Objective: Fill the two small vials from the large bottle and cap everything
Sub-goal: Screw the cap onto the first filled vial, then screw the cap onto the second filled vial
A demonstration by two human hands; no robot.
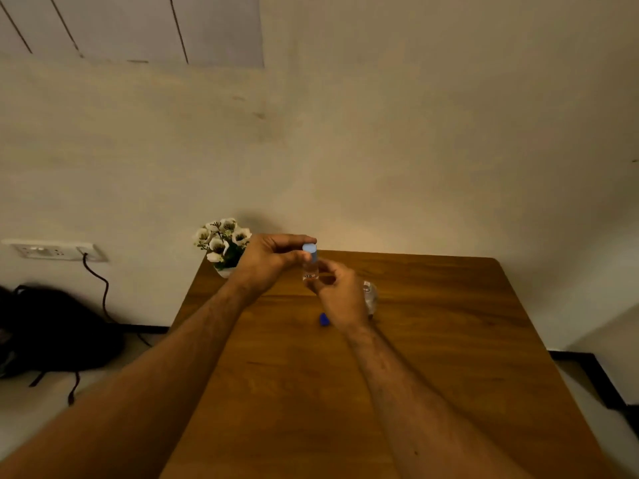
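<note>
A small clear vial with a pale blue cap is held upright above the wooden table. My left hand pinches the cap with thumb and fingers. My right hand grips the vial's lower body. Behind my right hand a clear large bottle stands on the table, mostly hidden. A dark blue cap lies on the table beside my right wrist. A second vial is not visible.
A small white pot of white flowers stands at the table's far left corner. A wall is close behind the table. A dark bag and a cable from a wall socket are on the floor to the left.
</note>
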